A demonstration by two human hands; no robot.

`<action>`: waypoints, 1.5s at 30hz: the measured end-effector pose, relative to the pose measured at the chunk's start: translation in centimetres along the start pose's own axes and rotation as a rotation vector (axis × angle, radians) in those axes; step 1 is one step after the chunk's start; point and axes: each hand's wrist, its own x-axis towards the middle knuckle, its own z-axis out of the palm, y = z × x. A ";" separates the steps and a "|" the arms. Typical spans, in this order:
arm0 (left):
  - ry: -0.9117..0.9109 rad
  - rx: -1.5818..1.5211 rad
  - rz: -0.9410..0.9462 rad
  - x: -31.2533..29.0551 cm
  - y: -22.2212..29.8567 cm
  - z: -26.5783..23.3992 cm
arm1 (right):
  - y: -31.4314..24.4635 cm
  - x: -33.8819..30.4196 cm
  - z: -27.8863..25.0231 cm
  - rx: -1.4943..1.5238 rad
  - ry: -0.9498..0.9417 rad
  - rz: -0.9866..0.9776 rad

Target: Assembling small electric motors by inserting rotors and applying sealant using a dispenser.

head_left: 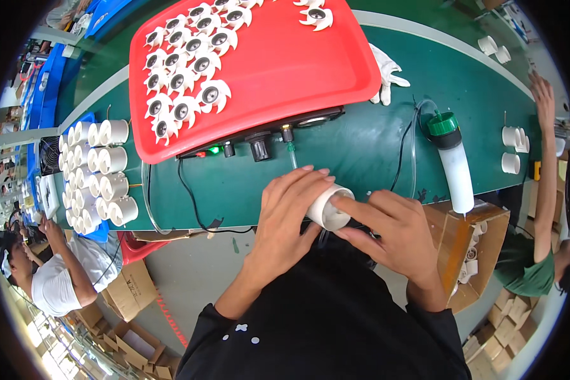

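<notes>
Near the table's front edge, my left hand is wrapped round a short white plastic cylinder, its open end tilted toward the right. My right hand meets it from the other side. The right index fingertip reaches inside the opening, while the thumb lies by the lower rim; the other fingers are curled. Something pale shows inside the cylinder, but the fingers hide too much of it to name. Just beyond my hands, a green-tipped tube connector hangs from a black control box under the red tray.
The red tray holds several white bladed impellers. Similar white cylinders stand stacked at left. A green-capped dispensing syringe leans at right above a cardboard box. A white glove lies behind; people sit on both sides.
</notes>
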 end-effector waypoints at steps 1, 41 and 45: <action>-0.003 0.019 0.020 -0.1 0.1 0.0 | -0.1 0.0 0.2 -0.029 -0.004 0.041; 0.115 -0.111 -0.034 -0.9 0.5 2.1 | -1.9 -1.0 -2.1 0.183 -0.055 0.227; 0.109 -0.121 -0.019 -0.7 0.4 2.1 | -1.7 -0.8 0.2 0.227 0.096 0.230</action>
